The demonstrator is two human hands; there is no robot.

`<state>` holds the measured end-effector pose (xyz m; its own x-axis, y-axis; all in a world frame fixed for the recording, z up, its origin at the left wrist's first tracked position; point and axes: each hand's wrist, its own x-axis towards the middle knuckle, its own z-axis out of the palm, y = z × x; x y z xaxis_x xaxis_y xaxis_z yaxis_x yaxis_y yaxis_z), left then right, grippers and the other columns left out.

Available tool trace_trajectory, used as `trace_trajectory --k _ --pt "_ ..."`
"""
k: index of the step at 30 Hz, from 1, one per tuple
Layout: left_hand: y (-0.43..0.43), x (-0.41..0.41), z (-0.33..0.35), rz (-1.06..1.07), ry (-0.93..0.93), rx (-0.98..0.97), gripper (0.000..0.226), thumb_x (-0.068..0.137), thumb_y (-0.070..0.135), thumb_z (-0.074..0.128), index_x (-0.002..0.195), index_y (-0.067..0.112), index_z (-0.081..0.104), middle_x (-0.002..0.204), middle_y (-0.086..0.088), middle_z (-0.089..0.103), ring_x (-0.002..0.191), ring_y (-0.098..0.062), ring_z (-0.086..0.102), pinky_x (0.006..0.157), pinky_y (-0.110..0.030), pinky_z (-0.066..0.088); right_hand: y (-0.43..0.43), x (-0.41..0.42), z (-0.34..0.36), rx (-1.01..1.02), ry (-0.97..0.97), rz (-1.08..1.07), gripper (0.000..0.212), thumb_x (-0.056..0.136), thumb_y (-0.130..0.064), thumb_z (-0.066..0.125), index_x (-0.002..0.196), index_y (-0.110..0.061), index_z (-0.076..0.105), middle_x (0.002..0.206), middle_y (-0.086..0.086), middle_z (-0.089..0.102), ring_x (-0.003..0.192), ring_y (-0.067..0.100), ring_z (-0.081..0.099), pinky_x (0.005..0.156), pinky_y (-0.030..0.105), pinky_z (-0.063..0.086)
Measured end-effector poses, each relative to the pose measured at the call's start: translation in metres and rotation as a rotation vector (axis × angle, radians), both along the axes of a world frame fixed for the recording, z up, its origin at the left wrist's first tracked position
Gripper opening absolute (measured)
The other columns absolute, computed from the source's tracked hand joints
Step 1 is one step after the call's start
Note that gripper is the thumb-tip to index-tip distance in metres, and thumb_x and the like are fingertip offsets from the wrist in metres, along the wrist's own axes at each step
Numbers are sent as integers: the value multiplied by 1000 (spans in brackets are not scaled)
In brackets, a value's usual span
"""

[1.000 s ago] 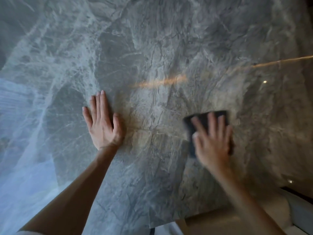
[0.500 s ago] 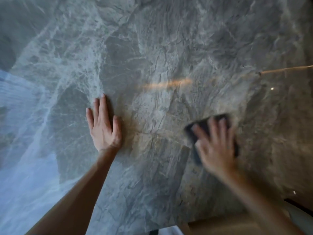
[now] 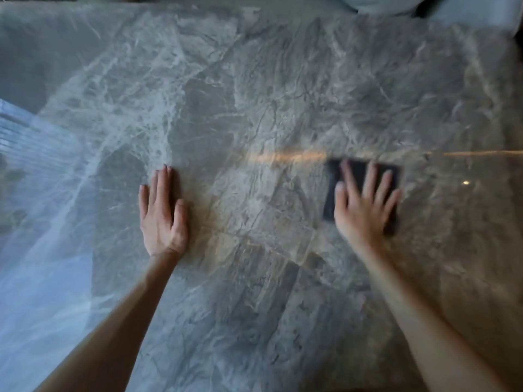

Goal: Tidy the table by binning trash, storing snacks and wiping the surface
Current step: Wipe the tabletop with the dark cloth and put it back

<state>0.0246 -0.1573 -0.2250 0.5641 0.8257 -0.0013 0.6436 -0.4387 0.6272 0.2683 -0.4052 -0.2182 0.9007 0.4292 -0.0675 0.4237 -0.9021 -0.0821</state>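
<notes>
A grey veined marble table (image 3: 254, 108) fills the view. My right hand (image 3: 365, 207) lies flat with spread fingers on a dark folded cloth (image 3: 329, 193), pressing it against the table right of centre. The hand and cloth are blurred by motion. My left hand (image 3: 162, 213) rests palm down on the bare marble left of centre, fingers together and nothing under it.
The table's far edge runs along the top, with a pale rounded object (image 3: 379, 4) beyond it at the top right. A bright window reflection (image 3: 36, 222) covers the left part of the surface.
My right hand has slid the cloth away from me and a little to the right. The view has tilted up, so the far table edge now shows. My left hand stays planted.
</notes>
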Motion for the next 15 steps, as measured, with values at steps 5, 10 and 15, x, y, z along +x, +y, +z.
trace_trajectory --k 5,10,15 --pt "2 6 16 90 -239 -349 64 97 25 37 155 26 10 157 4 34 141 10 23 121 -24 20 127 -122 -15 180 81 402 57 96 -48 30 152 -37 21 163 7 12 150 40 3 115 64 11" --pt "7 -14 81 138 -404 -541 62 100 28 36 156 22 11 150 -11 43 130 14 41 97 4 32 48 -273 -5 263 366 913 46 99 -38 35 145 -36 34 161 -5 22 152 21 9 121 48 13" --pt "-29 -59 129 243 -426 -555 64 93 34 40 154 24 22 147 -5 49 140 -11 40 113 -21 27 1 -264 13 208 535 1351 30 100 -25 40 119 -38 60 146 -12 49 143 13 35 120 41 21"
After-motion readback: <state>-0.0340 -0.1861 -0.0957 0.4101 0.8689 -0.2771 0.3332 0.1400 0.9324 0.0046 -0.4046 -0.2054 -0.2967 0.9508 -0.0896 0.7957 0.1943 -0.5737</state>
